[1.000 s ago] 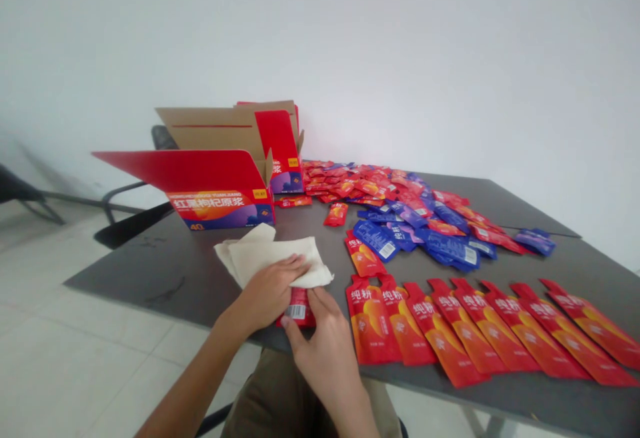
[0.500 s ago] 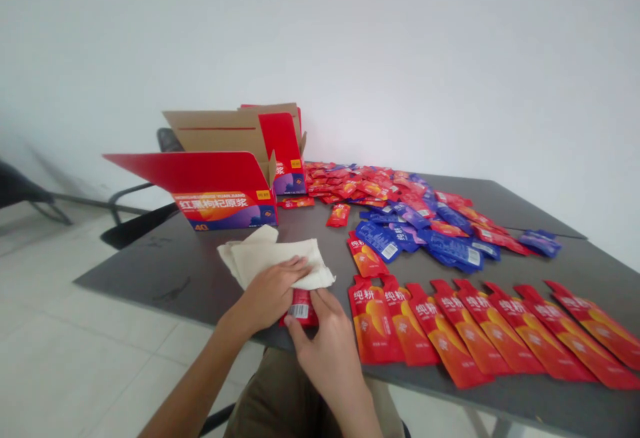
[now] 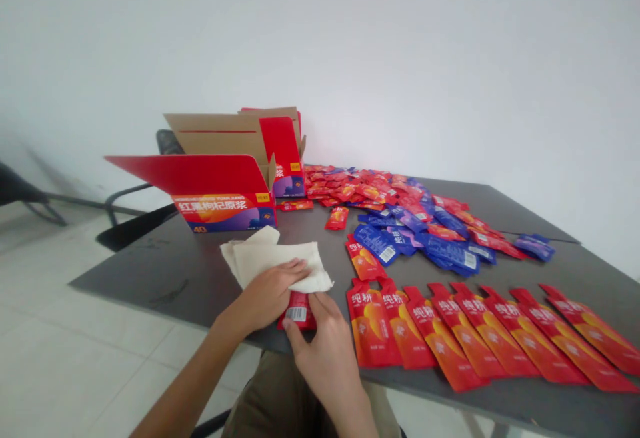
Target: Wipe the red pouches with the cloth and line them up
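Eight red foil gel pouches (image 3: 373,321) lie side by side in a slanted row on the dark grey table (image 3: 150,285), with one more red foil pouch (image 3: 365,259) just above the row's left end. Beyond them is a loose heap of red pouches (image 3: 360,188) and blue pouches (image 3: 377,243), which looks like the larger share of the lot, beside an open red-and-kraft cardboard carton (image 3: 225,201). So far, few pouches stand in order; most remain loose.

The left hand (image 3: 267,295) lies flat on a folded cream cloth (image 3: 273,261) near the table's near edge, its fingers extended and together, pressing rather than gripping. The cloth covers the upper end of a single red foil pouch (image 3: 299,313). The right hand (image 3: 325,348) is half closed, thumb and fingers at the pouch's lower end, apparently pinching it; grip firmness cannot be told. The pouch lies between the hands, barcode up, its long axis running away from the person, top end toward the far side.
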